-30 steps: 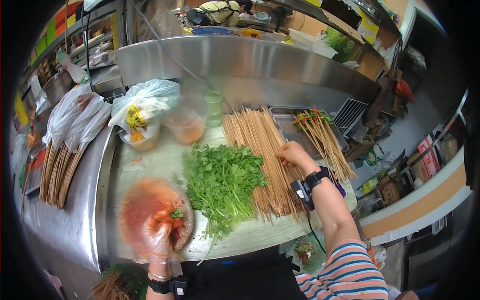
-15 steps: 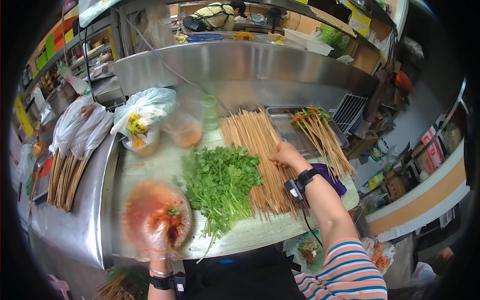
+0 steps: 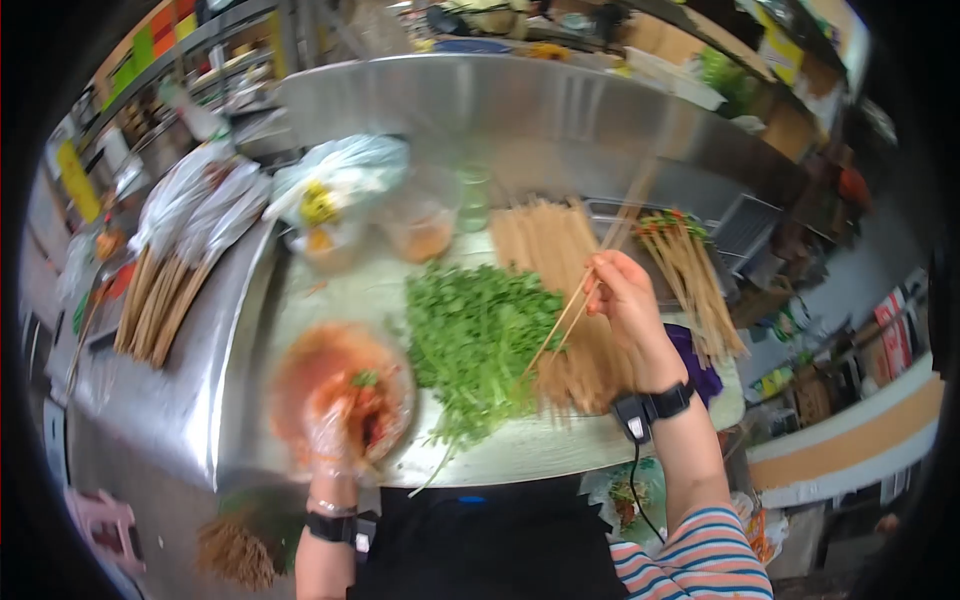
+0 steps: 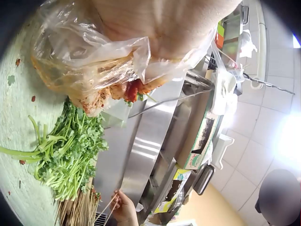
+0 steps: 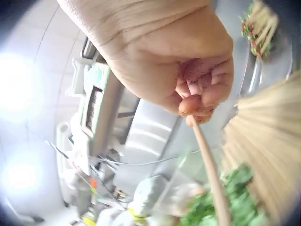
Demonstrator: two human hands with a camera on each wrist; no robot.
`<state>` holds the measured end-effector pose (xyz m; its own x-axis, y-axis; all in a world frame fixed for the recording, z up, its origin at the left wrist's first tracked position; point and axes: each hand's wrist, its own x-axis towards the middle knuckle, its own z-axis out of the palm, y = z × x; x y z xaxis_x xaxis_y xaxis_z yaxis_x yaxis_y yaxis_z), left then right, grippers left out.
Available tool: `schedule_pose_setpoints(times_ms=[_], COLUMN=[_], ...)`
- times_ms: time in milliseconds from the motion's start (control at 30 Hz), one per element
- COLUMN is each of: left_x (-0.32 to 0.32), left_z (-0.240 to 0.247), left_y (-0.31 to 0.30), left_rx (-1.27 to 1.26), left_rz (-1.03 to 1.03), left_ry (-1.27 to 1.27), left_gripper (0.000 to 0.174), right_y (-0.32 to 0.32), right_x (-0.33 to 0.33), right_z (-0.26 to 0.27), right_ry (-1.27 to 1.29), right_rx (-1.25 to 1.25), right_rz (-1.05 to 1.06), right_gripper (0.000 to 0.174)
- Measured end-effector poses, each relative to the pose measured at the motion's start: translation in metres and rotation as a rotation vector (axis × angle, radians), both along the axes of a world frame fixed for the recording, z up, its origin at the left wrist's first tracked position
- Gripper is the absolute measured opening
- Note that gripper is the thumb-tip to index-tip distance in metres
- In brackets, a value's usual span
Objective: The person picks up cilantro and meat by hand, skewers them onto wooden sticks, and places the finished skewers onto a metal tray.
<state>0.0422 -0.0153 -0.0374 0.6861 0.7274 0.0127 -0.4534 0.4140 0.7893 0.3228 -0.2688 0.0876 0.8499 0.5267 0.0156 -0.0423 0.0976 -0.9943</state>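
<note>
My right hand [image 3: 625,295] pinches a pair of thin bamboo skewers [image 3: 572,325] between thumb and fingers, raised over the pile of skewers [image 3: 545,240]. In the right wrist view a skewer [image 5: 209,165] runs down from the fingertips. My left hand [image 3: 328,425], in a clear plastic glove stained orange, is at the bowl [image 3: 285,380] of red-sauced food. Its fingers curl round a red-coated piece [image 4: 133,90] with some green showing. A heap of cilantro [image 3: 475,340] lies between the hands.
Finished-looking skewers [image 3: 685,260] with red and green tips lie on a metal tray at right. Bagged skewer bundles [image 3: 160,300] rest at far left. Plastic tubs [image 3: 420,235] and a green glass [image 3: 472,200] stand at the back, before a steel backsplash [image 3: 450,110].
My right hand has lifted from the skewer pile with a pair of skewers in its fingers. The left hand stays at the bowl. The head view has shifted and blurred.
</note>
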Motion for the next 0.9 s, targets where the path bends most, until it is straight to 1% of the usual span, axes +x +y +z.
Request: schedule_pose_setpoints(times_ms=[67, 133, 167, 200, 267, 333, 400, 433, 533, 567, 600, 667, 700, 733, 800, 833, 867, 900], left_x=[0.000, 0.001, 0.001, 0.002, 0.003, 0.004, -0.001, -0.001, -0.004, -0.006, -0.006, -0.009, -0.012, -0.012, -0.016, -0.017, -0.017, -0.015], left_z=[0.015, 0.022, 0.025, 0.027, 0.037, 0.041, 0.042, 0.045, 0.051, 0.050, 0.049, 0.043, 0.042, 0.044, 0.048, 0.045, 0.043, 0.045], left_y=[-0.008, -0.018, -0.022, -0.024, -0.033, -0.033, -0.030, -0.031, -0.038, -0.039, -0.040, -0.040, -0.038, -0.038, -0.043, -0.044, -0.044, -0.047], left_rx=[-0.094, -0.262, -0.270, -0.275, -0.407, -0.395, -0.361, -0.331, -0.214, -0.152, -0.089, 0.059, 0.115, 0.171, 0.244, 0.279, 0.314, 0.253], left_rz=[0.016, 0.037, 0.026, 0.008, 0.122, 0.125, 0.121, 0.121, 0.106, 0.096, 0.088, 0.111, 0.108, 0.103, 0.105, 0.095, 0.087, 0.085], left_ry=[-0.044, -0.107, -0.145, -0.188, -0.152, -0.091, -0.068, -0.041, 0.048, 0.079, 0.110, 0.094, 0.110, 0.126, 0.165, 0.181, 0.197, 0.174], left_gripper=[0.025, 0.026, 0.028, 0.029, 0.029, 0.028, 0.028, 0.027, 0.024, 0.024, 0.023, 0.022, 0.022, 0.022, 0.021, 0.021, 0.021, 0.020], right_y=[0.021, 0.042, 0.051, 0.059, 0.073, 0.079, 0.079, 0.076, 0.070, 0.070, 0.067, 0.063, 0.063, 0.065, 0.070, 0.074, 0.077, 0.079], right_x=[-0.036, -0.065, -0.080, -0.093, -0.116, -0.135, -0.147, -0.148, -0.150, -0.153, -0.152, -0.145, -0.139, -0.133, -0.123, -0.121, -0.121, -0.121], right_z=[-0.008, -0.022, -0.030, -0.036, -0.046, -0.047, -0.050, -0.053, -0.053, -0.049, -0.043, -0.034, -0.033, -0.033, -0.033, -0.035, -0.039, -0.043], right_ry=[0.017, 0.033, 0.044, 0.055, 0.061, 0.073, 0.118, 0.130, 0.269, 0.235, 0.230, 0.223, 0.208, 0.233, 0.279, 0.301, 0.324, 0.347], right_rx=[0.167, 0.268, 0.316, 0.336, 0.381, 0.358, 0.369, 0.354, 0.139, 0.070, 0.088, 0.125, 0.257, 0.295, 0.375, 0.355, 0.359, 0.363], right_rz=[-0.032, 0.001, 0.011, 0.024, 0.033, 0.074, 0.113, 0.207, 0.544, 0.574, 0.561, 0.543, 0.488, 0.445, 0.348, 0.315, 0.324, 0.335], right_gripper=[0.016, 0.016, 0.017, 0.017, 0.017, 0.017, 0.016, 0.015, 0.016, 0.019, 0.020, 0.021, 0.023, 0.023, 0.023, 0.023, 0.022, 0.022])
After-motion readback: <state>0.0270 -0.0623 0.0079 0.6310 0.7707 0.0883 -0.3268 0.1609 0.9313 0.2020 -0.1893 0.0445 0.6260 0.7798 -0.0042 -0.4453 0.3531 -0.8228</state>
